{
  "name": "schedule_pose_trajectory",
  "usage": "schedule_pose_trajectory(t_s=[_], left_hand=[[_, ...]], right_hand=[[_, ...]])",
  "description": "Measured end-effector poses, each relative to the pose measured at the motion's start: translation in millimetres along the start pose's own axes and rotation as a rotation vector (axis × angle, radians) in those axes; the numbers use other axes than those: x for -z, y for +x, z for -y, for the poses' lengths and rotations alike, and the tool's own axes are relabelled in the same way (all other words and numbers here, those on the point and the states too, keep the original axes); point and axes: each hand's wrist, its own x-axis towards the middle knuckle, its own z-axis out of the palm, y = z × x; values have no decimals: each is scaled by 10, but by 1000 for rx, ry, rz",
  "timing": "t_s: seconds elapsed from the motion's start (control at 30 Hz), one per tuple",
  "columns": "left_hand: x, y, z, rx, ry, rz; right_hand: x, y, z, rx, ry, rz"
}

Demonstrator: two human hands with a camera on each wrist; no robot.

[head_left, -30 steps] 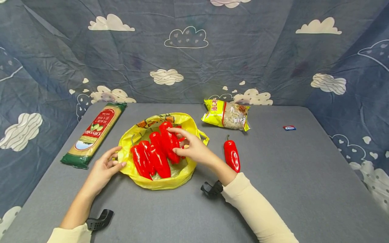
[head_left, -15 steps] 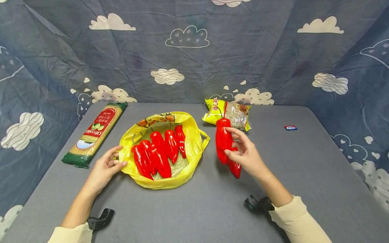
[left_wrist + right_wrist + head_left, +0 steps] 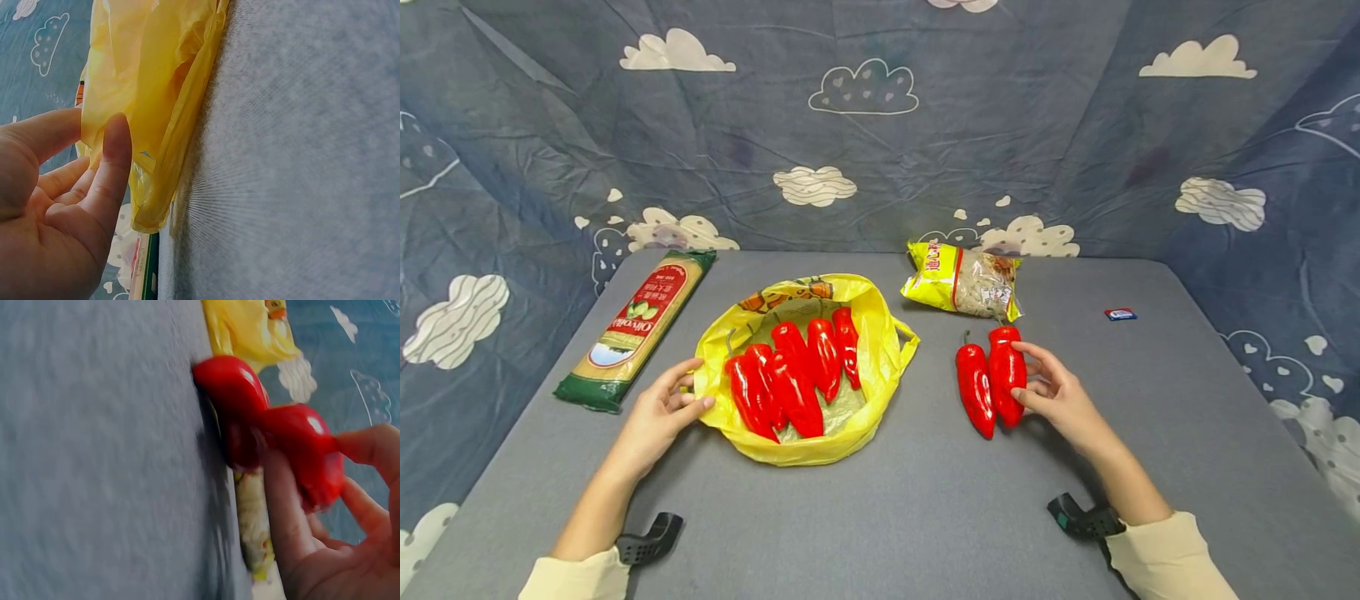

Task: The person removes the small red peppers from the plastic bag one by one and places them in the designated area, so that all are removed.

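Note:
In the head view my left hand pinches the left rim of a yellow plastic bag; the left wrist view shows the bag's wall between thumb and fingers. Several glossy red peppers with stems lie inside the rolled-open bag. To its right, my right hand holds another red pepper between thumb and fingers, stem pointing away from me. Close against its left side a second red pepper lies on the table. In the right wrist view the held pepper appears slightly off the grey surface.
A green-ended pasta packet lies at the left. Behind the loose peppers sits a yellow and clear food packet. Farther right is a small red and blue wrapped piece. A cloud-printed cloth hangs behind the grey table.
My right hand has lifted a pepper out of the bag and carried it right, now low beside the loose one. My left hand stays at the bag's rim.

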Motion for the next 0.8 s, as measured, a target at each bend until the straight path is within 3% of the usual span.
schedule_pose_trajectory(t_s=[0.37,0.8], left_hand=[[-3,1,12,7,10,5],[-9,-5,5,3,19,1]], right_hand=[[108,-48,-79,-173,-81,108],[139,-34,-119,-133,-179,103]])
